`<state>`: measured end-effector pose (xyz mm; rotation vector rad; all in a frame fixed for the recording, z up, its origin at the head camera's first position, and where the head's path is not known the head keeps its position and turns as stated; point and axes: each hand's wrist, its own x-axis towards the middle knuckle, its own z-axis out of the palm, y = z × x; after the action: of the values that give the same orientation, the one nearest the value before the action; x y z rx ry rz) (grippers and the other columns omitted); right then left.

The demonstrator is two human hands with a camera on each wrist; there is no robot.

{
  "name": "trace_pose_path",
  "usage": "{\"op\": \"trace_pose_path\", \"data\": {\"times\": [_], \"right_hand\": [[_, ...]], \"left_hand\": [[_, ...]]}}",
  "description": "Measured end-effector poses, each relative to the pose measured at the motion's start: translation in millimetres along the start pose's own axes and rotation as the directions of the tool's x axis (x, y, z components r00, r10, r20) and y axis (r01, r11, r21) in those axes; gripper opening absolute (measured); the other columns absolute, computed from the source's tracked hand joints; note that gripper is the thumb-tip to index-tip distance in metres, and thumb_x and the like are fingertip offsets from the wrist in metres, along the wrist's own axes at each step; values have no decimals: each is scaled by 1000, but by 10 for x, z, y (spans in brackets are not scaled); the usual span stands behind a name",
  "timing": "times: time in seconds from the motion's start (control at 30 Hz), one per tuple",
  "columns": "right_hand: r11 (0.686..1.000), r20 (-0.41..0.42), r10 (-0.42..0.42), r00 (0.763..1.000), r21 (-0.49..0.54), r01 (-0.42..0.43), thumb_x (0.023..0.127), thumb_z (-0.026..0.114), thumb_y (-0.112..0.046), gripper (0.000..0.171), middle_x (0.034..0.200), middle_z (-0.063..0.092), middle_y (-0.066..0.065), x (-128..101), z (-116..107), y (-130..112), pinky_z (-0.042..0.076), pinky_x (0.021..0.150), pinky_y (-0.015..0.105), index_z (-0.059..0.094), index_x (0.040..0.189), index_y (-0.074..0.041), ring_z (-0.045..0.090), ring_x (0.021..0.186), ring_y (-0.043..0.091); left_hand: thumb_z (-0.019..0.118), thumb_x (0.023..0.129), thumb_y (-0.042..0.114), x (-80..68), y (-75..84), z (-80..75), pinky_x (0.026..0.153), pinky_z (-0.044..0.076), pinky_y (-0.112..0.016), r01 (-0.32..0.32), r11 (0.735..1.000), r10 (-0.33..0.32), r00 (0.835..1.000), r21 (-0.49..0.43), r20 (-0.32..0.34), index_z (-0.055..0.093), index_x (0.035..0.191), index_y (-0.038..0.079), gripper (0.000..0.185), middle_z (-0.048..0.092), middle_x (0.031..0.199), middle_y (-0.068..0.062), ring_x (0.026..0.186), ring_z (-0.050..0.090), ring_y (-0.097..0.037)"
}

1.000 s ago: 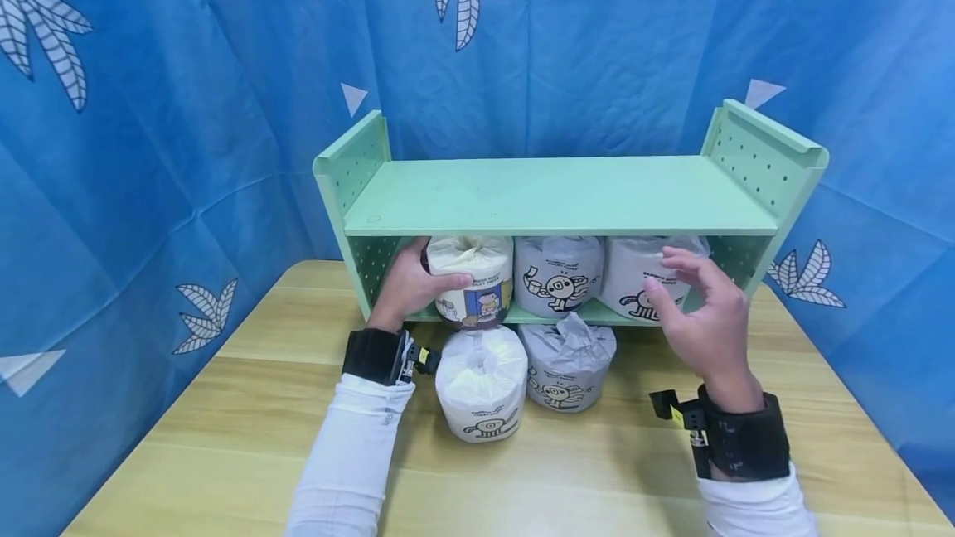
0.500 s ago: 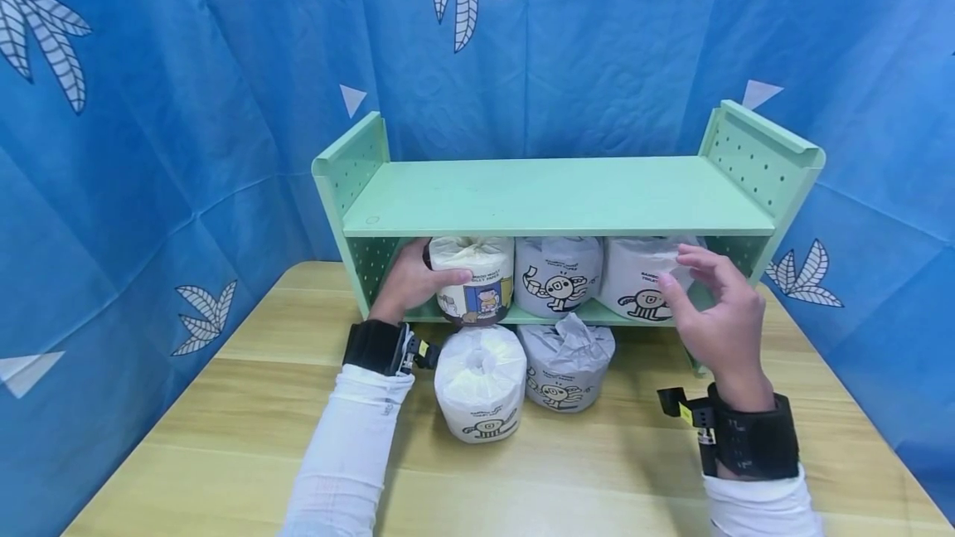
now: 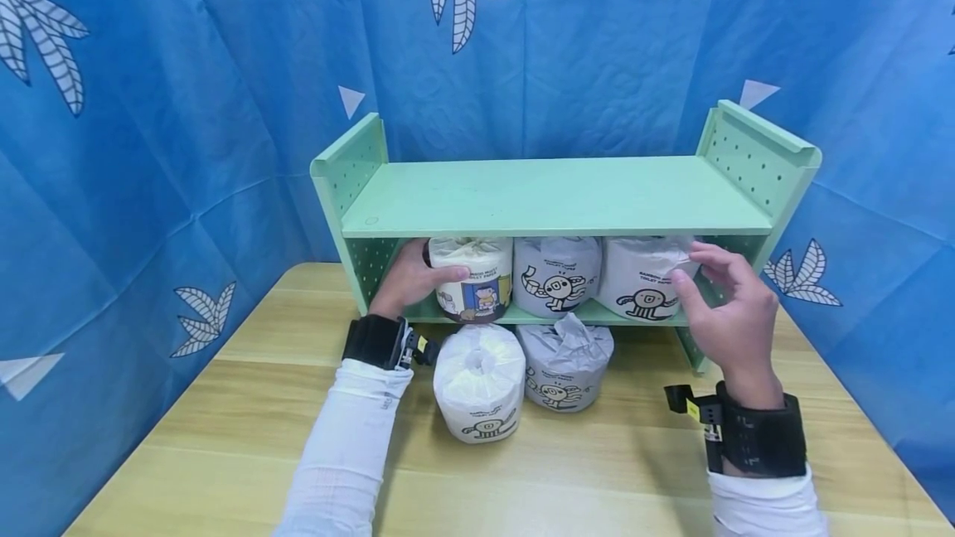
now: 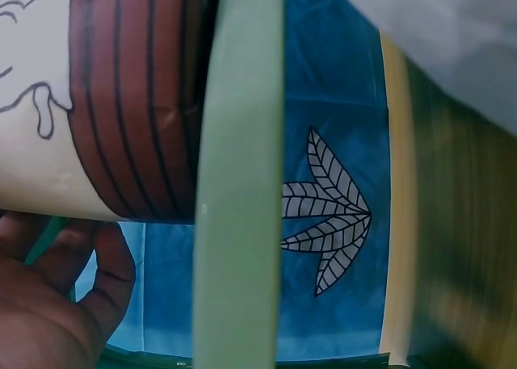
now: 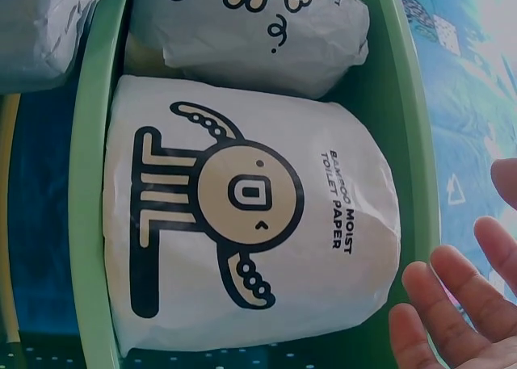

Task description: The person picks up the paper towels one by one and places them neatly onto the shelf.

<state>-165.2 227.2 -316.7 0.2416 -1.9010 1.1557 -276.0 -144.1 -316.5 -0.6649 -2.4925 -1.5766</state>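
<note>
In the head view my left hand (image 3: 412,276) grips a toilet paper roll with a cream top and brown base (image 3: 476,280), thumb across its front and fingers at its left side. This roll sits at the left of the green shelf's (image 3: 559,195) lower level; the left wrist view shows its brown striped base (image 4: 133,102) beside the shelf edge. My right hand (image 3: 734,305), fingers loosely bent and holding nothing, is by the right end of a white wrapped roll (image 3: 642,276). In the right wrist view that roll (image 5: 339,280) lies close to my fingertips (image 5: 416,276).
Between those two stands a grey wrapped roll (image 3: 558,272). On the wooden table (image 3: 582,479), in front of the shelf, stand a white roll (image 3: 480,388) and a grey roll (image 3: 567,367). The shelf has perforated side panels (image 3: 757,160); a blue curtain (image 3: 597,48) hangs behind.
My right hand has drawn back to the right, uncovering more of the right-hand white roll. The roll in my left hand has shifted slightly deeper into the shelf.
</note>
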Motion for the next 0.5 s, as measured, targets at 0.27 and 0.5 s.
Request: {"op": "trace_pose_path", "data": {"times": [0.27,0.5], "right_hand": [[1000,-40,23,999,-19,-23,80,73,3,28,114,67,12,18,-44,45,45,88,12,66,107,7,57,97,-6],[997,-49,65,997,-37,-67,82,73,-1,28,113,67,5,30,-83,57,45,89,13,67,108,6,57,97,-5]], "left_hand": [[80,80,18,52,-22,15,100,43,-49,-12,1000,12,1000,-4,-1,45,140,9,70,58,128,-15,119,55,-32],[78,81,13,81,-43,16,98,45,-49,-14,998,14,1000,-64,11,45,139,9,68,58,129,-16,118,56,-33]]}}
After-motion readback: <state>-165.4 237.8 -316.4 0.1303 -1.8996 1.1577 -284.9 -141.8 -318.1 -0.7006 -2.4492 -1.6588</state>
